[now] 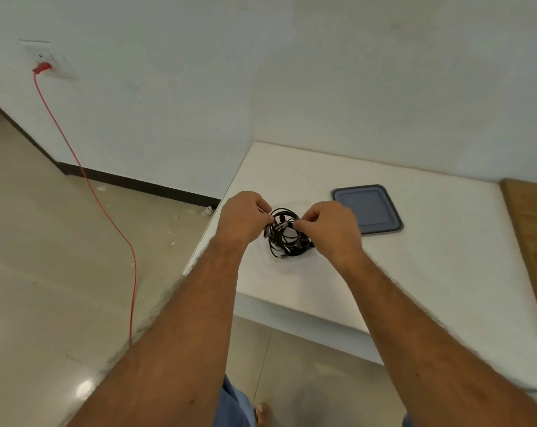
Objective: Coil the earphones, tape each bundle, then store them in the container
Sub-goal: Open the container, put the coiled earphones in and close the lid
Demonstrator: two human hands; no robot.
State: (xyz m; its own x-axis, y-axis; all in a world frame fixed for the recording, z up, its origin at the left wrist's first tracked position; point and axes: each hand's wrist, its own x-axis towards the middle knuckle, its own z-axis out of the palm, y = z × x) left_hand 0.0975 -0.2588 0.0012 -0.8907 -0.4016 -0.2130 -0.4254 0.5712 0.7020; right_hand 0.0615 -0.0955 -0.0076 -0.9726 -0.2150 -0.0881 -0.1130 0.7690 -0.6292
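A tangle of black earphone cables lies in coils inside a clear, shallow container on the white table. My left hand pinches the cables at their left side. My right hand pinches them from the right, fingertips close to the left hand's. Both hands hover just above the container. The container's walls are faint and partly hidden by my hands. No tape is visible.
A grey-blue square lid lies flat on the table, right of the cables. A wooden board borders the table's right side. A red cord runs from a wall socket down to the floor at left.
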